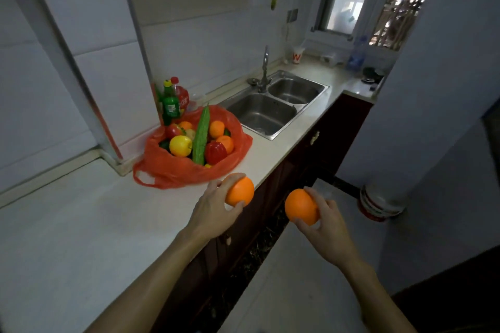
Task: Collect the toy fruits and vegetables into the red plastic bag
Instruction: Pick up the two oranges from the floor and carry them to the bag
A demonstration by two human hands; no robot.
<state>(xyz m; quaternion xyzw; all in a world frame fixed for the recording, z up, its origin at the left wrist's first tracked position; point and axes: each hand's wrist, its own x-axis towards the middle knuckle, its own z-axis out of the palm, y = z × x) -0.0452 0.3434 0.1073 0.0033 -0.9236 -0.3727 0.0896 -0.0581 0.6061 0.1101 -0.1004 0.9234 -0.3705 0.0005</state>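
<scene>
red bag: open, part-filled, on counter | left orange, right orange: held aloft

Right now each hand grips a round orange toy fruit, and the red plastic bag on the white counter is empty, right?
Not empty: the head view shows the red plastic bag holding toy produce, including a long green cucumber, a yellow apple and a red pepper. The left hand grips one round orange toy fruit, the right hand the other orange.

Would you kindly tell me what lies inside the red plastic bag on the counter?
The red plastic bag holds a long green toy cucumber, a yellow toy apple, a red toy pepper and small orange toy fruits. Whatever lies beneath them is covered.
</scene>
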